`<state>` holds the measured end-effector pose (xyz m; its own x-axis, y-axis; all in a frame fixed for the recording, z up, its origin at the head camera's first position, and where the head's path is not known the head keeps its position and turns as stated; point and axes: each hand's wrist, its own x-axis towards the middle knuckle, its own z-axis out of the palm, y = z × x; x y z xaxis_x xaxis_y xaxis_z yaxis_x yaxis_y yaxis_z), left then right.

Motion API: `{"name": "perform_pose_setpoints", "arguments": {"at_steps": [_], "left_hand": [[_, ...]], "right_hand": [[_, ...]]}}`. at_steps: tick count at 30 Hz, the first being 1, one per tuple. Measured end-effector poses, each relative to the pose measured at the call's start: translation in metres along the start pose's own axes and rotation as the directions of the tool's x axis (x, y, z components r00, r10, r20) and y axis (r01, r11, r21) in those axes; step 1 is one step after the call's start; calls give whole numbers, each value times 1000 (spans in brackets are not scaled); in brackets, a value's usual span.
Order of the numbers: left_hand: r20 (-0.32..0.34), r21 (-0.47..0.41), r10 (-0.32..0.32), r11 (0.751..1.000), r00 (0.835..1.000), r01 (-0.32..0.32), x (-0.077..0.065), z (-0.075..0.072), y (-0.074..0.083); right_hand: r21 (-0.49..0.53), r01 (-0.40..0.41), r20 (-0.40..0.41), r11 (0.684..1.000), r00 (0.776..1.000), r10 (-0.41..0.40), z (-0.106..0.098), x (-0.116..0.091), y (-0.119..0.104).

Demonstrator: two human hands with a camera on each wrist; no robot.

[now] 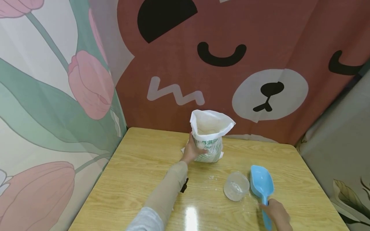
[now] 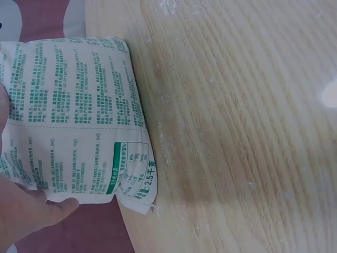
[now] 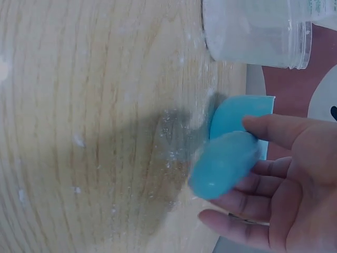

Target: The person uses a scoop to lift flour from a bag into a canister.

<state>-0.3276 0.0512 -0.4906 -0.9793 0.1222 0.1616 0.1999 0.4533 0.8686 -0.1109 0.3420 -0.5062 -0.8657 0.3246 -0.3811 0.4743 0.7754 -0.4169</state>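
My left hand (image 1: 193, 150) holds the side of an open flour bag (image 1: 212, 149), white with green print, standing upright near the back of the table. In the left wrist view the thumb and part of that hand (image 2: 26, 216) lie against the printed bag (image 2: 73, 89); its other fingers are mostly hidden. Pale powder fills part of the bag. At the front right, my right hand (image 1: 277, 212) grips the handle of a light blue scoop (image 1: 261, 180). The right wrist view shows the thumb over the scoop handle (image 3: 224, 166) and fingers curled beneath. The scoop bowl looks bare.
A clear round jar (image 1: 236, 186), lidless, stands between the bag and the scoop, close to the scoop's left side. White powder specks dot the wooden table (image 1: 138, 173). A printed curtain (image 1: 173, 64) hangs right behind the table, with others at both sides.
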Motion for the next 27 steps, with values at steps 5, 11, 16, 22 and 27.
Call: {"name": "perform_pose_setpoints", "arguments": {"at_steps": [5, 11, 16, 22, 27], "left_hand": [[4, -1, -15, 1000, 1000, 15, 1, 1, -1], [25, 8, -29, 1000, 999, 29, 1, 0, 1], [30, 8, -39, 999, 999, 39, 0, -1, 3], [18, 13, -29, 1000, 999, 29, -1, -2, 5], [15, 14, -27, 1000, 1000, 27, -1, -2, 5]], "right_hand": [[68, 67, -21, 995, 998, -66, 4, 3, 4], [149, 90, -63, 985, 995, -81, 9, 7, 4], [163, 132, -136, 978, 985, -110, 9, 8, 3], [181, 192, -220, 964, 964, -151, 0, 8, -6], [191, 222, -264, 956, 950, -168, -12, 7, -22]]}}
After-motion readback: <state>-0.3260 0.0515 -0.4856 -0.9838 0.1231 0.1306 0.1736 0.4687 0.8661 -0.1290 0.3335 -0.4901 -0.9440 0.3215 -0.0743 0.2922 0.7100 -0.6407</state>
